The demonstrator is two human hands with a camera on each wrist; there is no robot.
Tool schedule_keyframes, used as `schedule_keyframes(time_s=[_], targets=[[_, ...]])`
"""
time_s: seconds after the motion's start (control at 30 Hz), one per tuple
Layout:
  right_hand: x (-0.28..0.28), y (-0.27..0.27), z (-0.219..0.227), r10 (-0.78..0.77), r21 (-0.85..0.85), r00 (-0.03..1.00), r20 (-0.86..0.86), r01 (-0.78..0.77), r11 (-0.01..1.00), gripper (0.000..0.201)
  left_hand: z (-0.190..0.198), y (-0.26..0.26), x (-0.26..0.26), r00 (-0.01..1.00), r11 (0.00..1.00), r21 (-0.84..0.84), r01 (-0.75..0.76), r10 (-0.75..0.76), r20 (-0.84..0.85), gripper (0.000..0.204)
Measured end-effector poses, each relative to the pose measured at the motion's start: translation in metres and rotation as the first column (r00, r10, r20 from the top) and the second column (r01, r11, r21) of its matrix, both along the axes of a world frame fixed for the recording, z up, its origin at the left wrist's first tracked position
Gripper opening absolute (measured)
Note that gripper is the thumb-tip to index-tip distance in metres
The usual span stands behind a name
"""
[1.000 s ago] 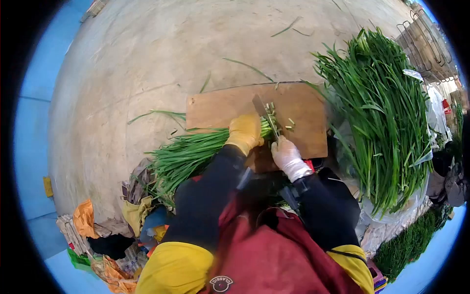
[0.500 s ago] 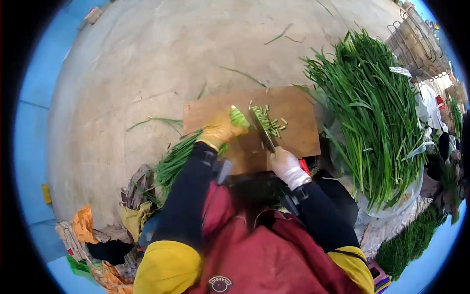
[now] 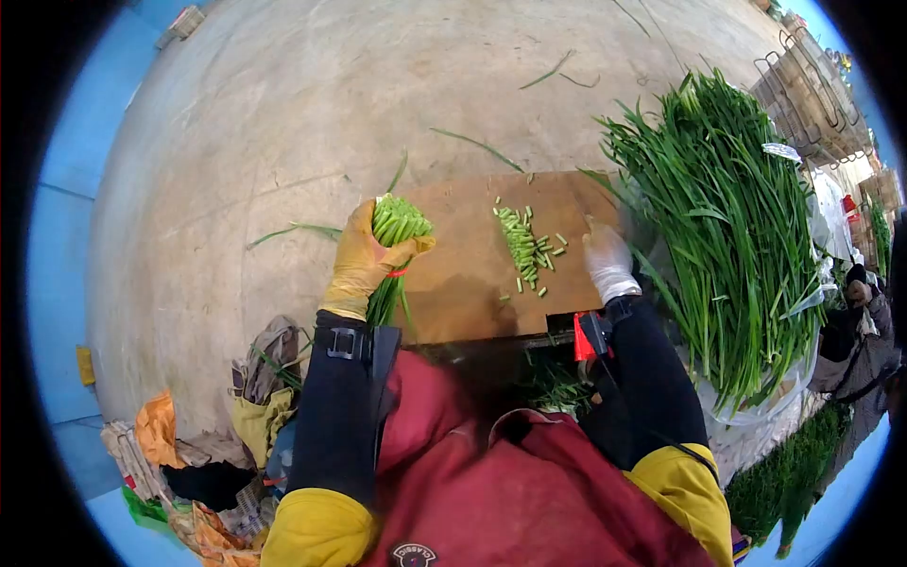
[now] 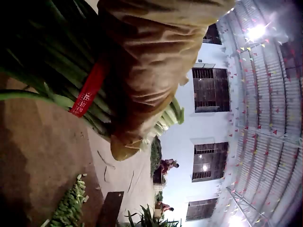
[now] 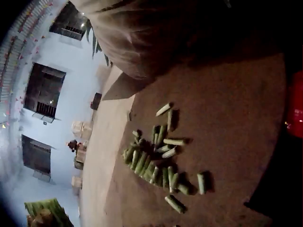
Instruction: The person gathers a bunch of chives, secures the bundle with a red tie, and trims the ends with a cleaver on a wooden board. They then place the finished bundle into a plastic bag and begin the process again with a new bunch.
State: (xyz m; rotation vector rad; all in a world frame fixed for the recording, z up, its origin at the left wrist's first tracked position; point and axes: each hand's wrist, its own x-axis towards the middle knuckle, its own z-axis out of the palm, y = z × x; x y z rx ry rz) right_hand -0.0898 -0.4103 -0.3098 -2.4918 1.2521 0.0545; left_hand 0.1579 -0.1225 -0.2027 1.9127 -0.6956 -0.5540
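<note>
My left hand [image 3: 357, 265], in a yellow glove, grips a bundle of green leafy stalks like garlic chives [image 3: 402, 219] at the left end of a wooden board [image 3: 453, 307]. The bundle's pale cut ends point up and away, and a printed red band [image 4: 90, 87] wraps it below the hand. At the board's right edge is my right hand [image 3: 607, 260], in a whitish glove, holding a knife; its blade [image 5: 120, 87] shows beneath the fingers. Short cut stalk ends [image 3: 520, 241] lie in a loose row on the board between the hands.
A tall heap of uncut stalks [image 3: 718, 236] on plastic stands right of the board. Wire baskets [image 3: 812, 99] are behind it. Bags and cloths [image 3: 208, 472] lie at lower left. A red object [image 3: 584, 338] sits by the board's near edge. Stray leaves lie on the floor.
The knife has cut through the stalk ends and moved right, away from the pieces. My left hand has drawn the bundle left and tilted its cut ends up.
</note>
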Motion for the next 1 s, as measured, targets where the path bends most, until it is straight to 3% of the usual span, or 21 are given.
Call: schedule_keyframes(time_s=[0.1,0.23,0.3,0.4,0.43,0.5,0.53,0.63,0.67,0.7,0.77,0.8,0.9,0.97,1.0], targets=[[0.011,0.010,0.006,0.191,-0.067,0.980,-0.061,-0.195,0.979,0.026,-0.006,0.005,-0.001,1.000,0.999,-0.033,-0.014,0.013,-0.016,0.078],[-0.011,0.037,0.030,0.448,0.082,0.871,-0.201,-0.441,0.894,0.025,0.004,0.007,-0.004,0.994,0.998,0.058,-0.026,0.019,0.108,0.079],[-0.033,0.047,0.020,0.559,0.137,0.770,-0.308,-0.545,0.827,0.024,0.006,0.012,-0.007,0.999,0.999,-0.050,-0.012,0.014,0.042,0.079],[-0.058,0.076,0.053,0.699,0.346,0.669,-0.254,-0.612,0.712,0.028,-0.004,0.022,-0.001,0.999,0.996,-0.089,-0.002,0.005,0.036,0.078],[-0.070,0.078,0.043,0.726,0.471,0.681,-0.096,-0.612,0.636,0.035,-0.002,0.023,-0.001,0.999,0.997,-0.083,0.001,0.003,0.050,0.078],[-0.081,0.085,0.029,0.732,0.549,0.679,-0.054,-0.592,0.590,0.040,0.004,0.027,-0.003,1.000,0.989,-0.146,-0.017,0.014,-0.020,0.076],[-0.084,0.084,0.022,0.673,0.589,0.739,0.014,-0.550,0.592,0.043,0.013,0.031,-0.005,0.999,0.984,-0.173,-0.030,0.021,-0.050,0.075],[-0.078,0.081,0.004,0.493,0.517,0.869,0.029,-0.435,0.737,0.047,0.055,0.041,-0.011,0.999,0.986,-0.166,-0.013,0.018,0.031,0.074],[-0.073,0.078,0.000,0.360,0.601,0.932,-0.039,-0.265,0.753,0.050,0.064,0.046,-0.010,0.999,0.977,-0.212,0.004,0.003,0.032,0.068],[-0.079,0.075,-0.029,0.155,0.599,0.988,0.000,-0.124,0.791,0.054,0.072,0.052,-0.008,0.999,0.966,-0.256,0.020,-0.012,0.033,0.061],[-0.070,0.072,-0.003,0.152,0.511,0.985,0.084,-0.173,0.842,0.059,0.093,0.062,-0.009,0.999,0.920,-0.389,0.042,-0.029,0.039,0.055],[-0.070,0.074,0.003,0.078,0.426,0.994,0.077,-0.104,0.899,0.066,0.108,0.062,-0.013,0.999,0.879,-0.474,0.051,-0.036,0.041,0.055],[-0.054,0.094,0.054,0.235,0.098,0.916,0.325,-0.279,0.955,0.076,0.148,0.067,-0.020,0.994,0.736,-0.672,0.084,-0.107,0.006,0.059],[-0.034,0.128,0.120,0.087,0.443,0.737,0.670,-0.491,0.751,0.093,0.190,0.068,-0.049,0.993,0.673,-0.737,0.068,-0.119,-0.016,0.060],[-0.030,0.150,0.160,0.152,0.363,0.667,0.730,-0.566,0.740,0.100,0.205,0.068,-0.057,0.990,0.743,-0.661,0.103,-0.012,0.141,0.061]])
